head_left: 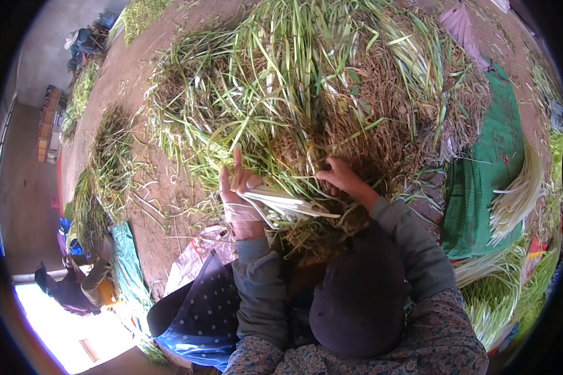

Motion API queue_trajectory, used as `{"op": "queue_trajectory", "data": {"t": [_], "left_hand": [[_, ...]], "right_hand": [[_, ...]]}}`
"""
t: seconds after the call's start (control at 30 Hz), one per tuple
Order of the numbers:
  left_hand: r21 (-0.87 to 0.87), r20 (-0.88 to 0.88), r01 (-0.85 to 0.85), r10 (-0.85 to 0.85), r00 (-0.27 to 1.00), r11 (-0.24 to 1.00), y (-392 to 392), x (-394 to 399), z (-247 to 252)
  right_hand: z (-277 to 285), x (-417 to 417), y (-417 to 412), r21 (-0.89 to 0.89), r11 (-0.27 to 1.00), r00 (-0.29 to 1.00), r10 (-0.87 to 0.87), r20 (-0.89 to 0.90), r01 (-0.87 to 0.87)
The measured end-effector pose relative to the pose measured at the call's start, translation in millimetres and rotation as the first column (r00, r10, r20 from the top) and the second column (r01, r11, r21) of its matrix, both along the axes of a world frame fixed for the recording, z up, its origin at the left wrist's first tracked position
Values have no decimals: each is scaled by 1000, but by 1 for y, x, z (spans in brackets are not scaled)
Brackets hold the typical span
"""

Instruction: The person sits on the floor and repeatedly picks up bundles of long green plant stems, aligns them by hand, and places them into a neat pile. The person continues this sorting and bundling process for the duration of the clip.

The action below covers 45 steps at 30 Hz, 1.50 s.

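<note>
My left hand point(244, 206) grips a small bunch of slender white stalks point(284, 201), their pale ends pointing right. Its index finger is raised, and something thin and see-through covers part of the hand and wrist. My right hand point(342, 178) is at the near edge of a large heap of green-leaved stalks point(300, 61), with fingers curled and thumb near a thin stem. Whether it holds that stem cannot be told. Brown, dry leaves and roots point(384, 98) are tangled through the heap. Loose trimmings point(305, 236) lie below the bunch, close to my body.
At right, cleaned white stalks point(521, 197) rest on a green woven sack point(483, 187), with more stalk bundles point(492, 290) below. Piled leaves point(91, 206) lie left on the earthen floor point(155, 206). One person point(75, 286) is at lower left, another point(82, 44) at upper left.
</note>
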<state>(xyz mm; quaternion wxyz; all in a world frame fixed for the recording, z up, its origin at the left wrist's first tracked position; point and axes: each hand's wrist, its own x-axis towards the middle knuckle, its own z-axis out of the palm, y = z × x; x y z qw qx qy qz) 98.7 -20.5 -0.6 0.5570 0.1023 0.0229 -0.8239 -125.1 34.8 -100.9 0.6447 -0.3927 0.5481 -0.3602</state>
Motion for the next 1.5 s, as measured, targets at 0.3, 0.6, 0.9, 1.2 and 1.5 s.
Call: {"op": "queue_trajectory", "data": {"t": [0.3, 0.6, 0.9, 1.2, 1.5], "left_hand": [[-266, -23, 11, -17, 1000, 964, -5, 15, 0], [-244, 326, 167, -81, 942, 955, 12, -32, -11], [96, 753, 447, -359, 551, 889, 53, -90, -11], [-49, 633, 399, -281, 722, 916, 38, -90, 3], [57, 885, 390, -227, 406, 919, 46, -102, 8]], "right_hand": [[120, -29, 12, -160, 964, 909, -136, 394, 214], [129, -51, 52, -361, 920, 986, -117, 121, 153], [156, -61, 70, -309, 852, 906, -401, 136, 423], [135, -54, 49, -548, 825, 770, -258, -583, -138], [109, -38, 63, -454, 831, 678, -132, -723, -322]]}}
